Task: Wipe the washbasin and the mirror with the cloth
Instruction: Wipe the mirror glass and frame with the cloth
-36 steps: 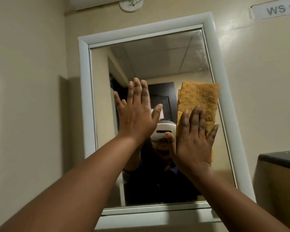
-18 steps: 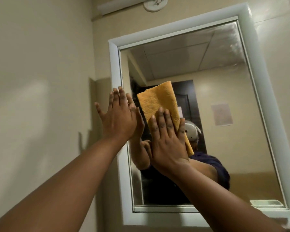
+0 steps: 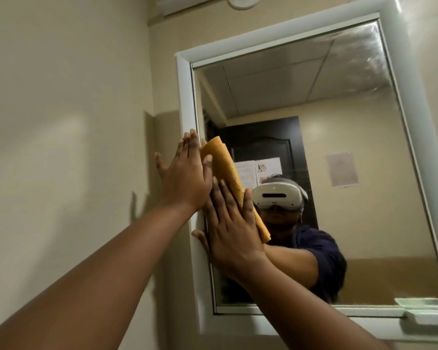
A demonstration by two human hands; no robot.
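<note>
Mirror step, no question. The right hand (image 3: 232, 231) lay flat on the cloth (image 3: 228, 180), fingers (image 3: 223, 198) straight and close together, thumb out over the frame (image 3: 187, 117), pressing the orange cloth to the glass at the far left edge of the mirror (image 3: 314, 102). No pinch there; the palm alone seemed to hold it up. The cloth stood tall and folded, its top curling off the glass, its lower end poking out past the hand on the right.

The left hand (image 3: 185, 178) was up as well, open, fingers loosely spread, resting on the frame and the wall (image 3: 61, 122) just beside it, thumb touching the cloth's top edge. It held nothing.

Streaks showed near the top right corner of the glass, so I judged the mirror only partly done. The washbasin wasn't in view, and I couldn't say how it stood; only a small white tray (image 3: 425, 317) sat at the bottom right of the frame.

Next, by my reckoning, came a stroke back to the right or upward, and it needed steady palm pressure so the cloth wouldn't slide off or bunch.
</note>
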